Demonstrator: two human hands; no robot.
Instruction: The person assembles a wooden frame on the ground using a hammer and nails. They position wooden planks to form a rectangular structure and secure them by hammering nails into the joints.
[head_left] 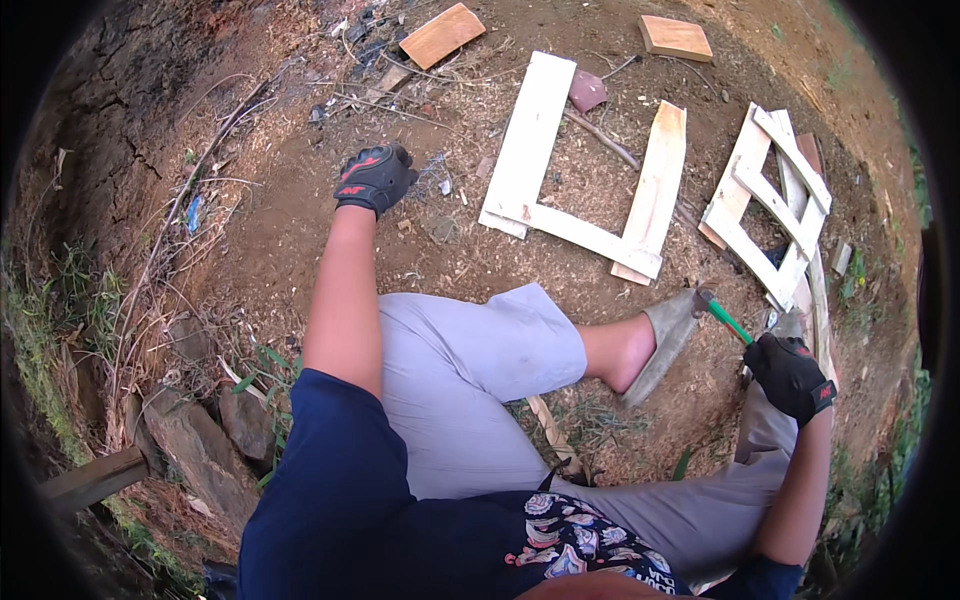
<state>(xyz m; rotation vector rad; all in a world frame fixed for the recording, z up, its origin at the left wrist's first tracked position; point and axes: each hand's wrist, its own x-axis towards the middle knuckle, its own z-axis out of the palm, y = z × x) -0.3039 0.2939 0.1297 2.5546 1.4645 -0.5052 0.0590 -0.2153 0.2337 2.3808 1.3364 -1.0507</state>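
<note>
My right hand point(790, 378), in a black and red glove, grips a hammer point(733, 324) by its green handle. The hammer's dark head lies beside the toe of the grey shoe on my foot. My left hand point(374, 180), gloved alike, is held out over the dirt with its fingers curled; whatever they may hold is hidden. Right of it lies a U-shaped wooden frame point(590, 232), two pale boards joined by a crosspiece. Farther right, above my right hand, is a second frame of pale slats point(745, 240) with crossing pieces.
Two short brown wood blocks point(442, 36) point(676, 38) lie at the far side. A reddish fragment point(588, 92) and a stick point(602, 138) are by the U-shaped frame. Large stones point(200, 440) and a wooden beam point(95, 480) are at lower left. Wood shavings and twigs litter the dirt.
</note>
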